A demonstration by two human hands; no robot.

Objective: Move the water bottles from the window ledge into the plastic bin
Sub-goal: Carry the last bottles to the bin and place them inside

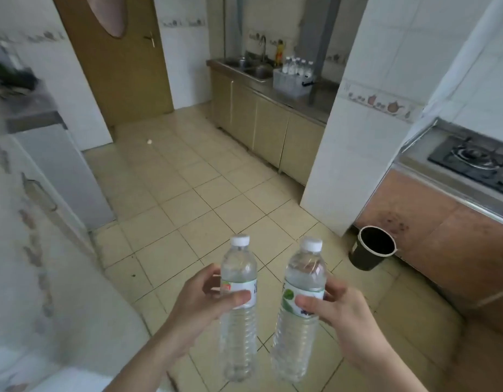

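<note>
Two clear plastic water bottles with white caps up front, one per hand; left hand [205, 304] wrapped round the label band of the left clear bottle [238, 306], thumb across the front, bottle pretty much upright; right hand [341, 315] clamped the same way on the right clear bottle [301, 309], that one leaning a bit to the right at the top; bottles side by side, close but not touching, held over the beige tiled floor [188, 193]; way off across the room, a translucent plastic bin [291, 84] sitting on the steel worktop [312, 99] just beside the double sink [251, 67], already with several white-capped bottles [297, 66] standing in it; yellow-tan cabinet doors [261, 123] under that worktop; brown wooden door [117, 66] on the far left; dark round bucket [372, 251] on the floor at the right, near a brownish cabinet with a black gas hob [474, 162] on top; left edge pretty blurry, can't really tell what's there.
</note>
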